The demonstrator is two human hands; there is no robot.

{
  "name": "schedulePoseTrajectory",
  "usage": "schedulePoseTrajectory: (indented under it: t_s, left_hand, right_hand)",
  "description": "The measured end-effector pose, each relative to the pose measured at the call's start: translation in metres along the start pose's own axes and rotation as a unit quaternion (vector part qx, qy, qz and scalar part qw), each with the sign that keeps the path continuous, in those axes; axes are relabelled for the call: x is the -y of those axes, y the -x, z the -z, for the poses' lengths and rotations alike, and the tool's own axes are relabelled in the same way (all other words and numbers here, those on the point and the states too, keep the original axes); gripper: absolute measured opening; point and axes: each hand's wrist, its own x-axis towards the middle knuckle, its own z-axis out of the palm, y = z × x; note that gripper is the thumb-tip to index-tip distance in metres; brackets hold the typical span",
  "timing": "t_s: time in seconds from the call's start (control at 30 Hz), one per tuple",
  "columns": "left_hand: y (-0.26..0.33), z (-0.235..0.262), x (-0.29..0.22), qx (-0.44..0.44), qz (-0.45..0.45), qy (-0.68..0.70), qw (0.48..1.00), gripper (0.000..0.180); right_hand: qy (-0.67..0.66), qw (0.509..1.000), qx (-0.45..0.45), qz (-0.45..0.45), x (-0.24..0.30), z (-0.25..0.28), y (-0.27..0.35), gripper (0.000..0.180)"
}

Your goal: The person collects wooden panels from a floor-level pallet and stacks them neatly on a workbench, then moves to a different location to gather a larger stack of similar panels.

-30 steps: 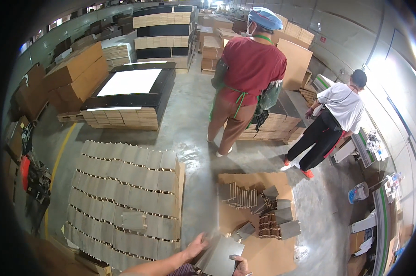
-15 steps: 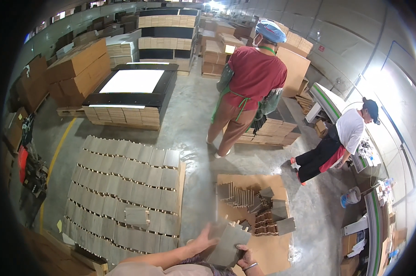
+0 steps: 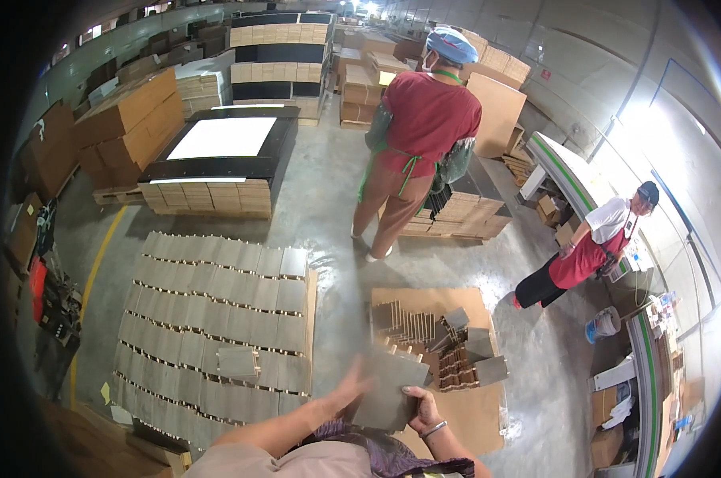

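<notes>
- Landmark: cardboard sheet (image 3: pixel 472 414) on the floor; all places below are given from it.
- Far left of the sheet: yellow floor line (image 3: pixel 94 287).
- Left of the sheet, across a strip of bare floor: laid-out grey panels (image 3: pixel 209 307) in several rows, light pegs showing along the row edges; a small loose piece (image 3: pixel 237 362) lies on top of them.
- At the sheet's near-left side: left hand (image 3: pixel 351 384), motion-blurred, alongside the left edge of the held grey board; contact or grip cannot be told.
- Over the sheet's near-left part, as seen from above: held grey board (image 3: pixel 392 392), pegs at its far edge. Long axis appears to run away from the body, far end leaning slightly right; single or several layers, unclear.
- Over the sheet's near part: right hand (image 3: pixel 426 409) grasping the board's right edge, thumb on the upper face; bracelet (image 3: pixel 434 429) at the wrist.
- Key relation: board lies between the hands; left hand is nearer the laid-out panels, right hand nearer the sheet's loose grey pieces (image 3: pixel 478 344).
- Beyond the sheet: co-worker in red top (image 3: pixel 432 107), back turned.
- Right of the sheet: bucket (image 3: pixel 603 325), then green-striped bench (image 3: pixel 654 390).
</notes>
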Motion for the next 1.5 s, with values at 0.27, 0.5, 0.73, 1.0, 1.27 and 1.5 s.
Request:
schedulePoseTrajectory:
  t_s: [0.27, 0.5, 0.73, 1.0, 1.27, 1.5]
  left_hand:
    - [0.020, -0.063, -0.015, 0.107, 0.050, 0.099, 0.988, 0.059]
    - [0.032, -0.112, 0.036, 0.210, 0.099, 0.048, 0.971, 0.060]
    - [0.056, -0.144, 0.040, 0.192, 0.179, -0.041, 0.964, 0.065]
    - [0.081, -0.172, 0.050, 0.243, 0.127, -0.039, 0.961, 0.076]
    - [0.085, -0.177, 0.066, 0.204, 0.175, 0.073, 0.960, 0.051]
    - [0.100, -0.173, 0.074, 0.163, 0.187, 0.076, 0.966, 0.051]
  right_hand:
    - [0.017, 0.993, -0.020, 0.115, -0.009, 0.040, 0.075, 0.038]
    - [-0.071, 0.984, -0.113, 0.120, -0.035, 0.080, 0.136, 0.039]
    - [-0.111, 0.979, -0.087, 0.148, -0.070, 0.109, 0.172, 0.035]
    - [-0.057, 0.960, -0.086, 0.260, -0.079, 0.105, 0.198, 0.034]
    - [-0.131, 0.955, -0.136, 0.229, -0.074, 0.086, 0.209, 0.031]
    - [-0.151, 0.970, -0.128, 0.143, -0.093, 0.122, 0.201, 0.029]
